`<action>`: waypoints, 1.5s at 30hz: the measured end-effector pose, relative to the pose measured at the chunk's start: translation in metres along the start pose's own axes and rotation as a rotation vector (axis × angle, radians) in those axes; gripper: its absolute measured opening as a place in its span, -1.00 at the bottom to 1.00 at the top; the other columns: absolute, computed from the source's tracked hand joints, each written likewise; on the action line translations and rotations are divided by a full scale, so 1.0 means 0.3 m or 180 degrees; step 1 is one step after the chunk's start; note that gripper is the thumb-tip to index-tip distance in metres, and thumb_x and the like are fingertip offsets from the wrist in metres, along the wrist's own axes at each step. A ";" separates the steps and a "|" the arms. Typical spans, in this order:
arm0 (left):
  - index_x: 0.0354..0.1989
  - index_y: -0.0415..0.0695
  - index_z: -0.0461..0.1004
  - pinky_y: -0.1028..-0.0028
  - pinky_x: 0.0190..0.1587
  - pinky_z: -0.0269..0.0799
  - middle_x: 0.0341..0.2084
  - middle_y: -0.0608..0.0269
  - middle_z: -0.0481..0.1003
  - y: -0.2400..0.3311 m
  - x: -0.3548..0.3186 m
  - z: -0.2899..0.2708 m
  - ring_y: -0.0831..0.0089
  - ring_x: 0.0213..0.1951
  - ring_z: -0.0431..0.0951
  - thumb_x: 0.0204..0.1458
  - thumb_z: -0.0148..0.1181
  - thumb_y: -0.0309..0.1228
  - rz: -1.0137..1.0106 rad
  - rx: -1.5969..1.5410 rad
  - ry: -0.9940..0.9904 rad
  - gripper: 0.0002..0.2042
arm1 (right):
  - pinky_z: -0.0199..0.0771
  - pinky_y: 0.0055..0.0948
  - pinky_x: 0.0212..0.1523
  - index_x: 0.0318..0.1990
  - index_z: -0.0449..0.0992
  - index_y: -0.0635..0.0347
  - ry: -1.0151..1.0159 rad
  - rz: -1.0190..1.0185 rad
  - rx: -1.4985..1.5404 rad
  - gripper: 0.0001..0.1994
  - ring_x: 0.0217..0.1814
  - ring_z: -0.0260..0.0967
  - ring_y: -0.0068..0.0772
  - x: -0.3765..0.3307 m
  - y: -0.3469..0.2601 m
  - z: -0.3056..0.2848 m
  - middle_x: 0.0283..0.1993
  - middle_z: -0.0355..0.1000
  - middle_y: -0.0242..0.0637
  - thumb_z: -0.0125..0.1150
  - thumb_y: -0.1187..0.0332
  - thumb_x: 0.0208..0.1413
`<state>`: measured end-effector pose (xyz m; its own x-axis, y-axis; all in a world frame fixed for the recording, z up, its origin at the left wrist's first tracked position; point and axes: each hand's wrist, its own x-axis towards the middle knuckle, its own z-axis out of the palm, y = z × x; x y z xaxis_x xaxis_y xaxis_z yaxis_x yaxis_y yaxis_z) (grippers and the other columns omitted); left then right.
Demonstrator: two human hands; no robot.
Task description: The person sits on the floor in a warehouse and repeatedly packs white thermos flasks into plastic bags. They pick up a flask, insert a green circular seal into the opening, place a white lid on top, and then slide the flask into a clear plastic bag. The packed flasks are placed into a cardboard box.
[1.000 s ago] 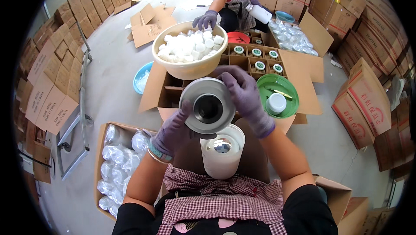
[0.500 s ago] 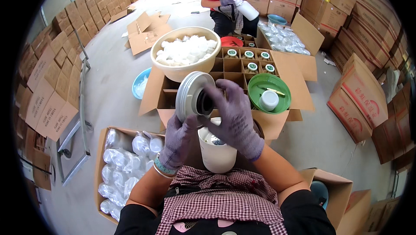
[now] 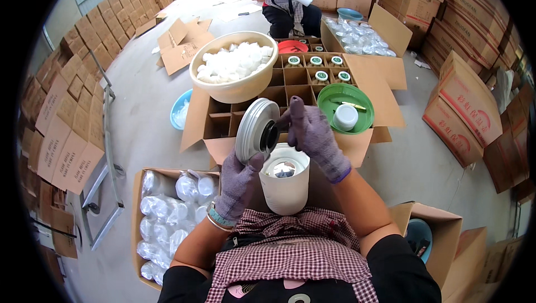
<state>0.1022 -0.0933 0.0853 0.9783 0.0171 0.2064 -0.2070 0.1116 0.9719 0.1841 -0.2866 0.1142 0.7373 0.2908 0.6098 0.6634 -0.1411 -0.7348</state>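
Note:
My left hand [image 3: 239,183], in a purple-grey knit glove, is closed on the edge of a round white ribbed flask collar [image 3: 252,130]. A black ring [image 3: 269,136] sits at the collar's centre. On its right side is my gloved right hand [image 3: 321,138], with fingers stretched out and apart and one fingertip close to the black ring; whether it touches cannot be told. Below both hands a white cylindrical flask body [image 3: 286,188] stands upright against my checked apron. Inside its open mouth shows a mirrored rounded liner [image 3: 282,169].
Ahead stands a divided carton [image 3: 287,93] of several green-capped bottles, bearing a cream basin [image 3: 209,88] of white pieces and a green bowl [image 3: 365,121]. A carton of plastic-wrapped parts [image 3: 167,219] is at left. Beyond, a co-worker [image 3: 285,10] holds a white flask.
The collar has turned and shifted slightly right and down. My right hand has moved right, uncovering the flask mouth and liner. The view has shifted a little.

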 end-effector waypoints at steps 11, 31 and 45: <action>0.35 -0.18 0.29 -0.04 0.41 0.14 0.45 -0.25 0.08 0.007 0.014 0.075 -0.35 0.45 0.06 -0.20 0.47 -0.39 0.2494 0.2857 -0.0055 -0.18 | 0.57 -0.29 -0.06 0.21 0.35 0.28 0.0245 -0.0422 -0.0652 -0.54 -0.03 0.53 -0.22 -0.143 0.188 0.167 0.03 0.50 -0.17 0.30 0.43 0.17; 0.21 -0.17 0.47 0.03 0.36 0.26 0.30 -0.18 0.34 0.077 0.037 0.002 -0.21 0.37 0.27 -0.09 0.39 -0.48 0.2310 0.2687 -0.0947 -0.42 | 0.54 -0.55 -0.40 0.05 0.50 0.24 -0.0623 0.0185 -0.0256 -0.72 -0.30 0.51 -0.54 -0.126 0.180 -0.092 -0.15 0.52 -0.24 0.01 0.28 0.35; -0.09 -0.26 0.59 0.35 0.17 0.33 -0.07 0.14 0.52 -0.268 0.276 -0.079 0.32 0.05 0.46 0.25 0.13 0.05 0.0547 0.0839 -0.1508 -0.49 | 0.31 -0.27 0.29 -0.04 0.63 0.26 -0.0391 0.0762 0.1277 -0.41 0.24 0.36 -0.23 -0.211 0.387 0.021 0.07 0.50 -0.15 0.10 -0.19 0.30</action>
<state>0.2001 -0.0773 0.0215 0.8332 -0.4413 0.3332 -0.4172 -0.1061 0.9026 0.2137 -0.3155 -0.0114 0.8267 0.4078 0.3876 0.3575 0.1513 -0.9216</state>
